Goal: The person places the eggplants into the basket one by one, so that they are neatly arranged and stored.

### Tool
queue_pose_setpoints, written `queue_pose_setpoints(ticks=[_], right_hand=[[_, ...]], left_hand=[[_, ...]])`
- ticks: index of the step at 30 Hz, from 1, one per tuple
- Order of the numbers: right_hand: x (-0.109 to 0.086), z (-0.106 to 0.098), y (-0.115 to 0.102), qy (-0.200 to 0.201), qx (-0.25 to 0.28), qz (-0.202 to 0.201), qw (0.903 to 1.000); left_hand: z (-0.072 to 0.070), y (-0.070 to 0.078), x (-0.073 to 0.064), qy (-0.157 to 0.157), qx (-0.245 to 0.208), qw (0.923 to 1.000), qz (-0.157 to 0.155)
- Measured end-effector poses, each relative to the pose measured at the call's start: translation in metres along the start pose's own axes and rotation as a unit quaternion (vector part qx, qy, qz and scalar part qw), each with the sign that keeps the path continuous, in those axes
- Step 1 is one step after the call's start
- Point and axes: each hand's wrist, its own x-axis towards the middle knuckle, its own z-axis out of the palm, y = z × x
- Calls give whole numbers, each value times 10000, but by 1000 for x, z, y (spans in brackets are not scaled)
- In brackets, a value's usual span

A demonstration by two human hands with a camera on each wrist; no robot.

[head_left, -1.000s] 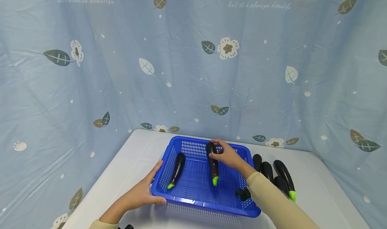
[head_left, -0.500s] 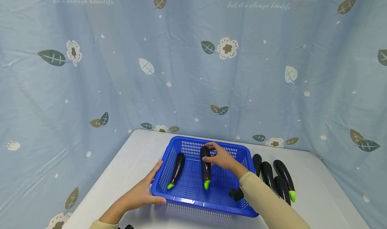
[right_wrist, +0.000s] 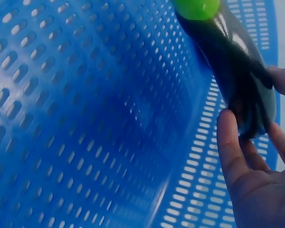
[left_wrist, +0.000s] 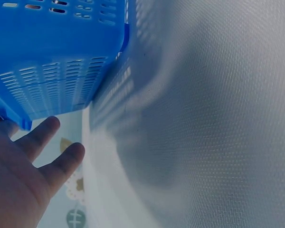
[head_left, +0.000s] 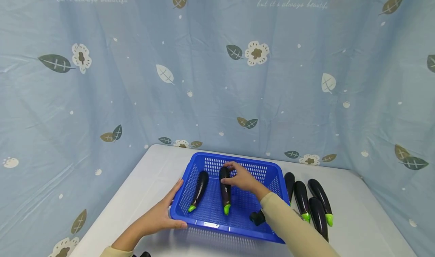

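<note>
White writing runs across the top of the blue cloth [head_left: 204, 102]. On the right side I can read "u will find flowers and sorrows" and, under it, "but it's always beautifu"; the end of that last word is too faint to read. The same kind of writing is on the left, but folds bend it and its start is hard to make out. I can read "flowers and sorrows" there.

A blue plastic basket [head_left: 210, 224] sits on the white table [head_left: 363, 215]. The right hand [head_left: 242, 178] pinches the dark end of an eggplant [head_left: 225, 193] inside the basket, with its green tip toward the person. I can't tell if it touches the bottom. Another eggplant [head_left: 201, 189] lies to its left, in the basket too.

The left hand [head_left: 158, 217] touches the basket's left front corner, fingers straight and thumb spread apart from them. In the left wrist view, some of its fingers are hidden or cut off.

Four more eggplants [head_left: 301, 198] lie on the table, right of the basket. The basket hides part of one, and the right sleeve [head_left: 292, 226] covers the end of another. A black thing [head_left: 257, 217] pokes out by that sleeve; I can't tell what it is.
</note>
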Motion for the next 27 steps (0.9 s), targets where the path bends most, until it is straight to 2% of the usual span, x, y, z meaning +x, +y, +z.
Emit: queue_pose_setpoints(ticks=[9, 17, 27], right_hand=[[12, 12, 3, -112, 27, 161, 9998], [13, 20, 3, -242, -35, 383, 9990], [18, 29, -1, -375, -40, 528, 9979]], left_hand=[[-1, 3, 1, -11, 31, 10000, -89], [-1, 2, 2, -23, -1, 9999, -106], [-4, 3, 4, -40, -6, 10000, -25]])
